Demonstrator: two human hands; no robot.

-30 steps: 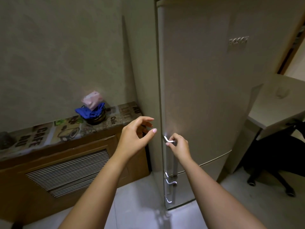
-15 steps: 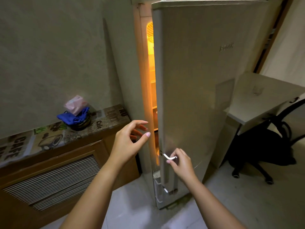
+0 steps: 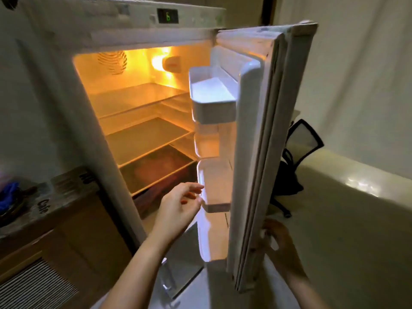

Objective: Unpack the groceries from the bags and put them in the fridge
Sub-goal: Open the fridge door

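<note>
Standing wide open, the fridge door (image 3: 263,121) is swung out to the right, its inner side facing the camera. The fridge (image 3: 73,70) interior is lit amber by a lamp (image 3: 166,62) at the upper back wall. Three glass shelves (image 3: 145,139) are stacked inside, with a dark drawer (image 3: 160,188) under the lowest one. No groceries or bags show anywhere in view. A green digit glows on the display panel (image 3: 167,16) above the opening.

Door side: a white upper bin (image 3: 211,97), a smaller one beneath it, and a lower door shelf (image 3: 214,188) further down.

Left hand (image 3: 178,206): held in front of the open compartment, fingers loosely spread and relaxed, holding nothing. Fingertips lie just beside the front corner of the lower door shelf; contact cannot be confirmed.

Right hand (image 3: 277,238): on the outer side of the door near its lower edge, fingers curled at the door's edge. The handle itself is hidden behind the door, so what the fingers wrap cannot be told exactly; they grip the door.

Left of the fridge: a wooden cabinet (image 3: 66,241) with a slatted vent, topped by a printed surface, blue cloth (image 3: 7,195) at the far left edge. Right of the door: a black office chair (image 3: 298,150) and a pale desk surface (image 3: 356,197).
</note>
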